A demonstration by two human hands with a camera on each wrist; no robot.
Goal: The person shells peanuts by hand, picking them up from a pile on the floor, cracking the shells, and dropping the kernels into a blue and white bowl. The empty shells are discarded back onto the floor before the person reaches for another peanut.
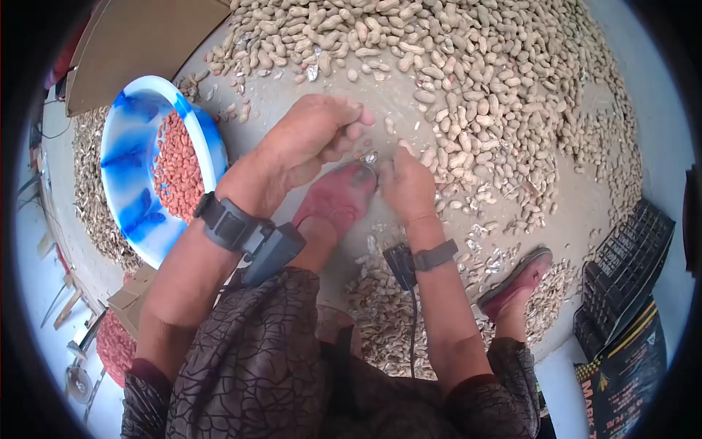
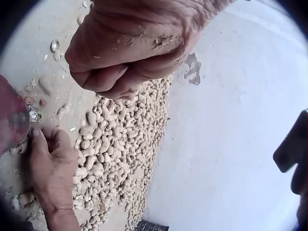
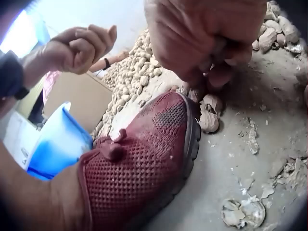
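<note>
My left hand (image 1: 314,135) (image 2: 130,48) is raised above the floor with its fingers curled, and nothing shows in it; the inside of the palm is hidden. Low at the toe of a red mesh shoe (image 1: 335,196) (image 3: 139,154) is my right hand (image 1: 409,186) (image 3: 204,38). Its thumb and fingers are bent together around a small pale piece that looks like a peanut, mostly hidden by the fingers. Cracked peanut shells (image 3: 210,115) lie on the floor just below these fingertips, beside the shoe's toe.
Unshelled peanuts (image 1: 482,80) spread across the back and right. A blue and white basin (image 1: 131,150) with reddish kernels (image 1: 177,168) stands at the left, near cardboard (image 1: 139,44). Empty shells (image 1: 384,314) lie between the feet. A black crate (image 1: 629,263) is at the right.
</note>
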